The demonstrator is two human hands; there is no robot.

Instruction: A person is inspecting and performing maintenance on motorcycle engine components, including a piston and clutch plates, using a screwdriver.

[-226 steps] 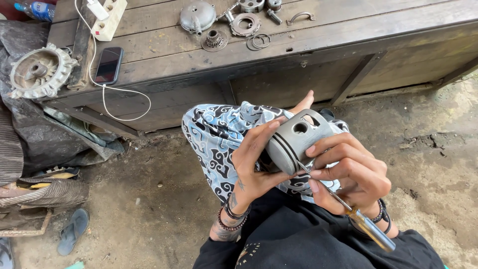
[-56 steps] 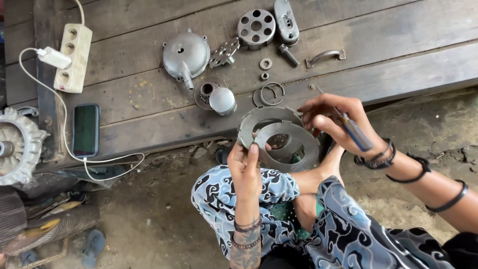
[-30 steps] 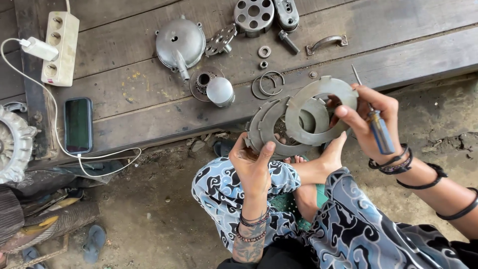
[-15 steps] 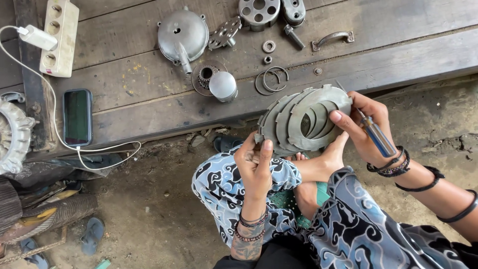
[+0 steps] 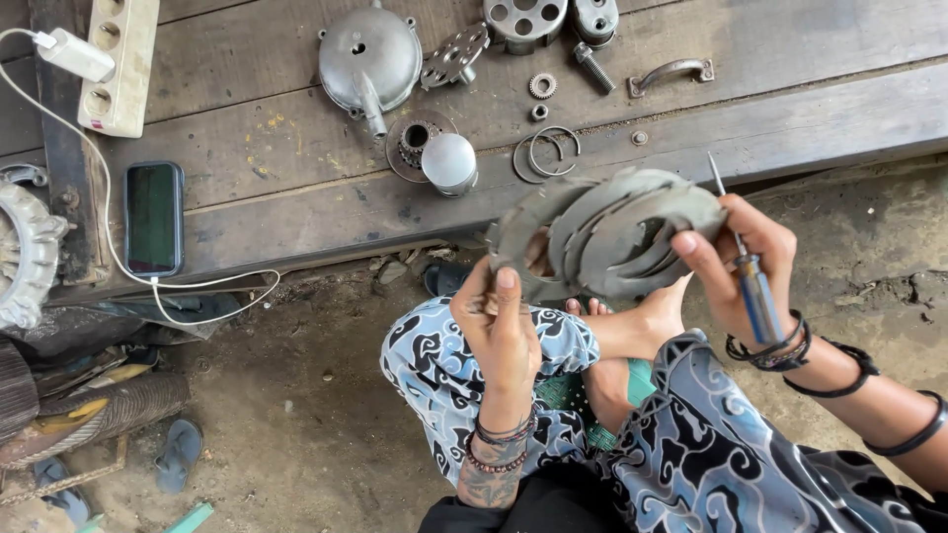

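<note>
Both hands grip a fanned stack of grey metal ring plates (image 5: pixel 607 232), held in the air just off the counter's (image 5: pixel 790 99) near edge. The left hand (image 5: pixel 499 321) pinches the stack at 7 o'clock. The right hand (image 5: pixel 746 262) clamps it at 3 o'clock, with a blue-handled screwdriver (image 5: pixel 752 286) tucked in the same fist. On the counter at 10 o'clock sits a shiny piston (image 5: pixel 449 163).

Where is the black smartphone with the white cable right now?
In the head view, the black smartphone lies flat at the left of the wooden bench, below the white power strip.
</note>
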